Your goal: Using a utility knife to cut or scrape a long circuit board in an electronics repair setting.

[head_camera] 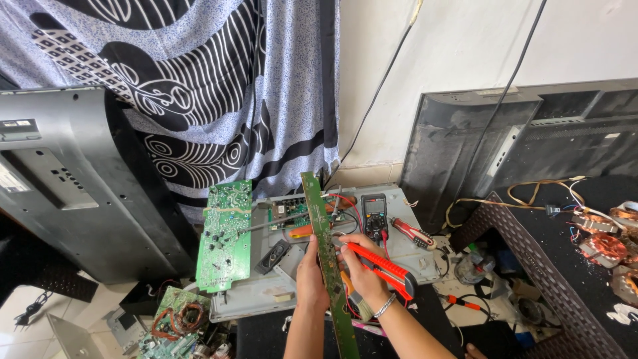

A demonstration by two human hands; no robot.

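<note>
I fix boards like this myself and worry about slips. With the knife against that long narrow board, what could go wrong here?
The right hand works a red utility knife at the long green circuit strip beside the left hand; a slip could cut those fingers. The strip is held in the air, so pressure might flex or crack it. The multimeter leads lie close and could snag.
</note>
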